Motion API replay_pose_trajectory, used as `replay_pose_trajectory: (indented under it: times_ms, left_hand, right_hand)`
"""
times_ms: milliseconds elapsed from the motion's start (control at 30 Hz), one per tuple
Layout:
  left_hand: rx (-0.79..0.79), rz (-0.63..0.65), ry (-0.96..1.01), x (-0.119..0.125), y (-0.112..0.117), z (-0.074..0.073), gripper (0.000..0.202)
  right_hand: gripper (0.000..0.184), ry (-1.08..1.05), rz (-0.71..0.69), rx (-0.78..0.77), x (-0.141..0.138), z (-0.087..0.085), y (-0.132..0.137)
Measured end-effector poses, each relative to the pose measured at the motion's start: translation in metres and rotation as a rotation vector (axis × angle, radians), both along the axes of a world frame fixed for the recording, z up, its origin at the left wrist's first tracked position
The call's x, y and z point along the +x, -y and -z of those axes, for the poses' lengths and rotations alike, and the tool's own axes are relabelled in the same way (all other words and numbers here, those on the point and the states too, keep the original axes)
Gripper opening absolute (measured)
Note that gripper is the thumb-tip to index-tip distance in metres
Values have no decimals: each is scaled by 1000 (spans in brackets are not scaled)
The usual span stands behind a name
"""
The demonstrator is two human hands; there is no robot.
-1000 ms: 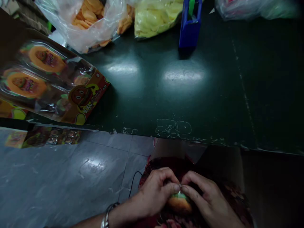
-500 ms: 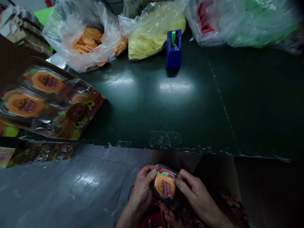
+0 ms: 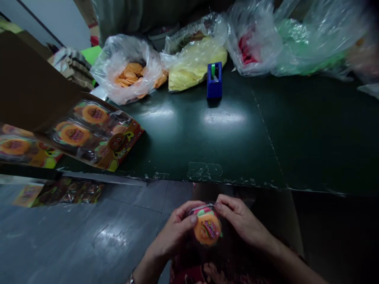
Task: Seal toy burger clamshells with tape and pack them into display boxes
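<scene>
Both hands hold one small round burger-shaped toy (image 3: 207, 228) in a clear plastic shell, below the near edge of the dark green table (image 3: 225, 130). My left hand (image 3: 174, 232) grips its left side with thumb and fingers curled round it. My right hand (image 3: 241, 221) pinches its upper right edge. The toy's orange face with a coloured print points up at the camera. It sits over my lap, above a dark red patterned cloth (image 3: 207, 270).
A printed display card (image 3: 97, 138) with several burger toys under clear blisters lies at the table's left. At the back stand bags of orange pieces (image 3: 130, 75), yellow pieces (image 3: 192, 65), red pieces (image 3: 248, 47) and green pieces (image 3: 308, 43). A blue tape dispenser (image 3: 214, 81) stands mid-back. Grey tiled floor lies at lower left.
The toy was low in my lap under both hands; the hands raised it and turned its orange face upward. The view tilted up, showing more bags at the back.
</scene>
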State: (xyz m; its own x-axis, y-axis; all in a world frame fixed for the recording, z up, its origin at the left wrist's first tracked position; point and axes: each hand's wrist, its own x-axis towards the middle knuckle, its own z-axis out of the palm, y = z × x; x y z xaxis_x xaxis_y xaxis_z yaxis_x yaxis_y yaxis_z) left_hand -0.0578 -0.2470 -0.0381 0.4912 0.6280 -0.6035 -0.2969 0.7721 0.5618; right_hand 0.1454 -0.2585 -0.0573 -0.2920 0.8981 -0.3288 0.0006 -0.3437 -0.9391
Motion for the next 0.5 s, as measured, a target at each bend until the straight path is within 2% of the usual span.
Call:
replay_pose_trajectory:
  times_ms: [100, 167, 333, 500]
  left_hand:
    - [44, -241, -30, 17, 1, -10, 40]
    - [62, -317, -24, 29, 3, -13, 43]
    - [55, -310, 40, 48, 10, -17, 46]
    - [106, -218, 167, 55, 10, -27, 48]
  right_hand:
    - [37, 100, 81, 75, -1, -9, 12]
    - [38, 119, 157, 112, 0, -13, 21]
    - [38, 32, 302, 148, 9, -17, 33]
    - [38, -107, 284, 142, 26, -22, 34]
